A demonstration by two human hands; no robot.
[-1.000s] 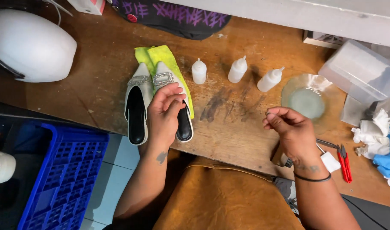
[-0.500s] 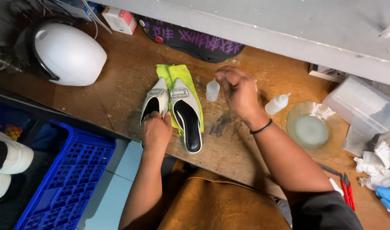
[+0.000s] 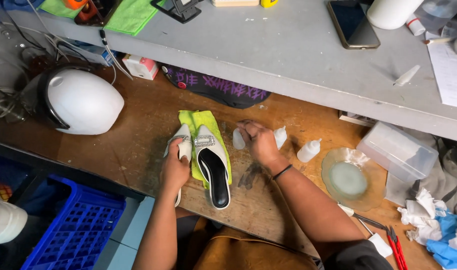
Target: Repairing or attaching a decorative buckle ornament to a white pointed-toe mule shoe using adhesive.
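On the wooden bench (image 3: 138, 145), left hand (image 3: 174, 167) grips a white shoe (image 3: 182, 145); right hand (image 3: 258, 142) closes on a small bottle (image 3: 238, 140)

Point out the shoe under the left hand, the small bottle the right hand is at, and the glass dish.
left shoe (image 3: 184, 140), head view, on its pointed toe above the left hand.
small white bottle (image 3: 238, 140), head view, on its body beside the right hand's fingers.
glass dish (image 3: 347, 179), head view, on its cloudy centre.

Shoe-repair workshop: stained wooden workbench (image 3: 138, 145), glue bottles (image 3: 308, 150), pliers (image 3: 396, 247)
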